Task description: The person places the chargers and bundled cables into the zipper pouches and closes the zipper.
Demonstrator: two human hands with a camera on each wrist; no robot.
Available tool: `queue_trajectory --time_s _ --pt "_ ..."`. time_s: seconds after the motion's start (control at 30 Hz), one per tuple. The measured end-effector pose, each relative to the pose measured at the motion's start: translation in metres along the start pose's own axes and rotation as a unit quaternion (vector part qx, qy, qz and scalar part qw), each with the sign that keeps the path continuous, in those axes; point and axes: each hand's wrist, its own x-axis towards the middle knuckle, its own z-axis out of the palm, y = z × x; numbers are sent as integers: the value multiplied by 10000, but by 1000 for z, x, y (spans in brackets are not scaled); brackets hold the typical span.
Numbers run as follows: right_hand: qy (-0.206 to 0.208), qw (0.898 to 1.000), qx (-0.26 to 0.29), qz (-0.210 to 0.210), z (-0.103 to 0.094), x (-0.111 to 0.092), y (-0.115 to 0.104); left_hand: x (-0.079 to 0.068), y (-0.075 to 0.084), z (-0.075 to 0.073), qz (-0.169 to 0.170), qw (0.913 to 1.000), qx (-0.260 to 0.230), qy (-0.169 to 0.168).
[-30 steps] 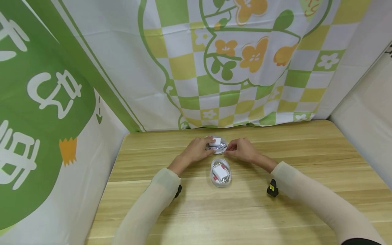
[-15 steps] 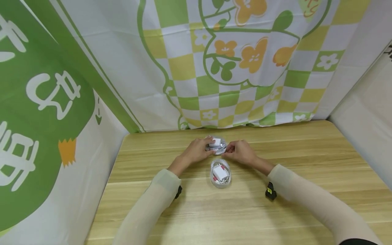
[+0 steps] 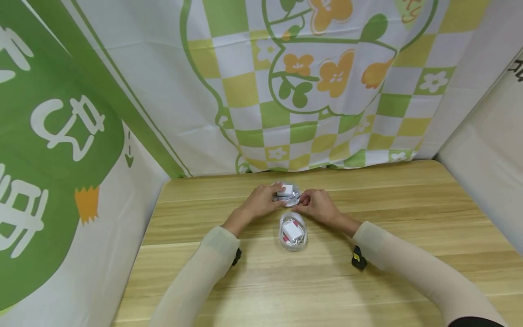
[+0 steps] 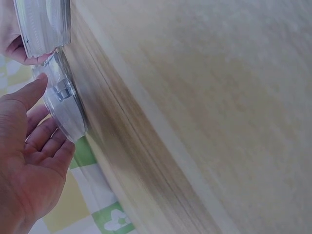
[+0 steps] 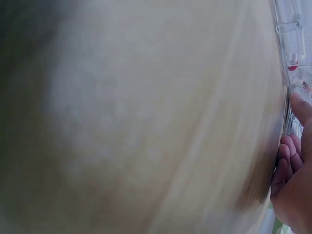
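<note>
Near the back of the table lies a clear oval case [image 3: 291,199] with a white charger plug [image 3: 286,190] and a coiled cable in it. My left hand [image 3: 260,201] grips its left side, thumb on one face and fingers curled at the other, as the left wrist view shows. At the opposite edge, my right hand [image 3: 321,207] pinches the rim, with thumb stretched out and fingers bent. Just in front sits a second clear oval case [image 3: 293,231], holding a white plug, a cable and red pieces. It also shows in the left wrist view as a clear case [image 4: 44,24].
The wooden table [image 3: 310,281] reaches out on all sides of the cases. A printed cloth [image 3: 282,122] hangs along the back edge, and a green and white cloth [image 3: 73,136] stands to the left. A white wall [image 3: 490,136] bounds the right.
My right hand has slid slightly nearer along the far case's rim. My left hand keeps its grip, and both cases lie where they were. The head view has shifted a little.
</note>
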Motion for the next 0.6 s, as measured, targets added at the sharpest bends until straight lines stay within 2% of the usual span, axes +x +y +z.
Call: queue_trajectory --time_s 0.2,0.6 --pt "4 10000 -28 48 1 1 -1 0 -1 0 43 10000 1 44" --pt "75 9999 70 -116 2 2 1 1 -3 2 58 9999 -39 92"
